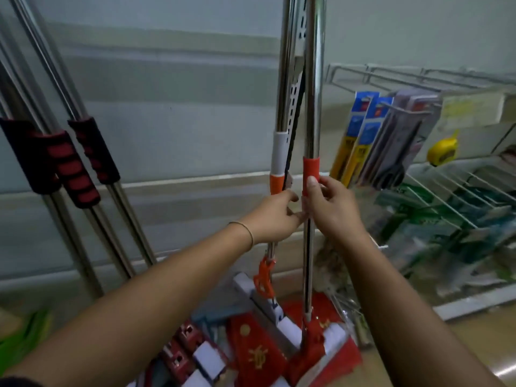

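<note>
The red-sleeved pole (310, 166), standing 12-to-6 o'clock, is gripped by the right hand (332, 210), the orange-collared pole (277, 152) at 9 o'clock by the left hand (275, 219).

A pale panelled wall (173, 107) with horizontal bands fills the back, and a slotted metal upright (296, 99) runs down it. On the left, steel poles (92, 219) with black-and-red foam grips (74, 171) lean against the wall. On the right, white wire shelves (446, 188) carry green packets (446, 238), and blue-and-yellow blister packs (360, 132) hang from a hook beside a yellow item (442, 153). Red packets with gold print (257, 350) lie low by the wall. The tan floor (474, 344) has a dull sheen under dim, even light.
</note>
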Motion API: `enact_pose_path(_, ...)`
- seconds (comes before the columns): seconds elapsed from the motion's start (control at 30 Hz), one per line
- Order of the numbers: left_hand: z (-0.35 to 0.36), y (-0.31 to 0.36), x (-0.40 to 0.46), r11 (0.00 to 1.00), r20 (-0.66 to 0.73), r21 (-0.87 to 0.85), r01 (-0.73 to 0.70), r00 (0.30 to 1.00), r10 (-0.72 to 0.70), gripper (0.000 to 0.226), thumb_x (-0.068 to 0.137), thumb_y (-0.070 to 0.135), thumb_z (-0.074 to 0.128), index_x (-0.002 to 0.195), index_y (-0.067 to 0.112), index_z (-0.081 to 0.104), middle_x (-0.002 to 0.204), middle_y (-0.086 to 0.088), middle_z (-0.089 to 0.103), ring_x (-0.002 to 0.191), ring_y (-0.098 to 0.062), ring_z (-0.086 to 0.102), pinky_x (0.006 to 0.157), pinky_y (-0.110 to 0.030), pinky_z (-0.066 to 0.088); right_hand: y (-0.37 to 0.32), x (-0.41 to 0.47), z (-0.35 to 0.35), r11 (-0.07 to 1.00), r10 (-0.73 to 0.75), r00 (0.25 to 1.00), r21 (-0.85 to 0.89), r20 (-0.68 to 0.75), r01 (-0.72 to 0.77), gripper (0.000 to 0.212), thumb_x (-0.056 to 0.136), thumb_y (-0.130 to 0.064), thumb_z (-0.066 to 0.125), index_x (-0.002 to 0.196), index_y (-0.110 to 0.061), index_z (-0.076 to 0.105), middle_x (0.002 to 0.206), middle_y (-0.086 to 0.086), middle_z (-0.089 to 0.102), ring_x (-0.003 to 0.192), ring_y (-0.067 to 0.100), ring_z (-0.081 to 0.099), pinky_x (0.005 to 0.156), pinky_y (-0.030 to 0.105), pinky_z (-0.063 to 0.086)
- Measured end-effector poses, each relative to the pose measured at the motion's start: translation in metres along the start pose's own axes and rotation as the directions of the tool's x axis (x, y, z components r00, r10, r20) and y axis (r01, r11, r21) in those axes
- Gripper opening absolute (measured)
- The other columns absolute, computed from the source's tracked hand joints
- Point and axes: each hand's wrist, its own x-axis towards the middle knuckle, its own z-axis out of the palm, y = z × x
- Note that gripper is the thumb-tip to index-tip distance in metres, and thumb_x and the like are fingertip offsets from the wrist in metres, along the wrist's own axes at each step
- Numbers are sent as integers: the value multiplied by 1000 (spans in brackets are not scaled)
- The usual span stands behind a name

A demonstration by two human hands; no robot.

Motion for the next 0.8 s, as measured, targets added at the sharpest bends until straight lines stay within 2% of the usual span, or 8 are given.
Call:
enact_pose_path(0.07, 15, -9, -3, 999, 29, -6, 32, 999, -32, 57, 95, 39, 57, 143, 14, 41, 95, 0, 62, 85, -18, 61, 73, -30, 50, 17, -11, 2, 1000, 28, 1000, -10, 3, -28, 17, 100, -41, 48, 102, -29, 59, 92, -10, 66, 89, 4, 64, 65, 17, 47)
enact_pose_path(0.13, 27, -16, -6, 998, 36, 24, 55, 998, -56, 58, 95, 38, 57, 145, 15, 38, 97, -1, 65, 83, -18, 62, 71, -30, 50, 34, -19, 3, 998, 59, 998, -37, 18, -58, 32, 99, -46, 48, 112, -20, 64, 99, -6, 69, 94, 8, 65, 68, 20, 48)
enact_pose_path(0.23, 43, -24, -10, 995, 44, 33, 98, 994, -100, 57, 95, 38, 57, 144, 16, 39, 95, -2, 67, 76, -15, 63, 64, -28, 49, 55, -27, 2, 994, 90, 995, -59, 37, -88, 46, 96, -49, 51, 130, -19, 59, 111, -3, 69, 102, 11, 65, 84, 32, 54)
enact_pose_path(0.33, 60, -34, -13, 990, 50, 36, 137, 989, -139, 51, 95, 36, 56, 139, 15, 43, 94, -5, 70, 80, -18, 66, 76, -37, 56, 82, -31, 1, 986, 144, 987, -98, 75, -137, 52, 94, -52, 51, 133, -18, 57, 115, -2, 69, 104, 13, 64, 92, 39, 54)
enact_pose_path(0.43, 85, -47, -12, 978, 57, 25, 209, 976, -210, 48, 94, 33, 56, 137, 13, 45, 98, -9, 71, 87, -25, 67, 80, -39, 55, 112, -37, -1, 979, 189, 975, -100, 118, -178, 51, 93, -52, 53, 130, -17, 60, 112, -2, 71, 104, 12, 65, 95, 41, 53)
enact_pose_path(0.6, 137, -68, -16, 945, 68, -10, 328, 943, -326, 48, 93, 30, 56, 135, 8, 45, 115, -20, 66, 103, -34, 62, 80, -32, 48, 164, -52, -4, 967, 246, 938, -131, 245, -219, 51, 94, -47, 56, 131, -13, 59, 116, 2, 70, 106, 13, 64, 96, 40, 52)
enact_pose_path(0.7, 164, -75, -23, 919, 83, -43, 392, 918, -388, 45, 91, 32, 55, 131, 12, 49, 117, -14, 65, 105, -32, 62, 84, -35, 49, 194, -59, -4, 961, 268, 914, -146, 304, -234, 45, 95, -43, 56, 128, -12, 62, 114, 3, 71, 107, 16, 64, 95, 36, 51)
enact_pose_path(0.8, 190, -85, -31, 895, 33, -90, 438, 899, -437, 52, 83, 39, 50, 128, 15, 52, 115, -14, 67, 105, -33, 62, 90, -38, 51, 222, -66, -3, 960, 268, 886, -181, 379, -213, 34, 99, -35, 51, 121, -14, 66, 113, 3, 71, 106, 17, 64, 89, 30, 49)
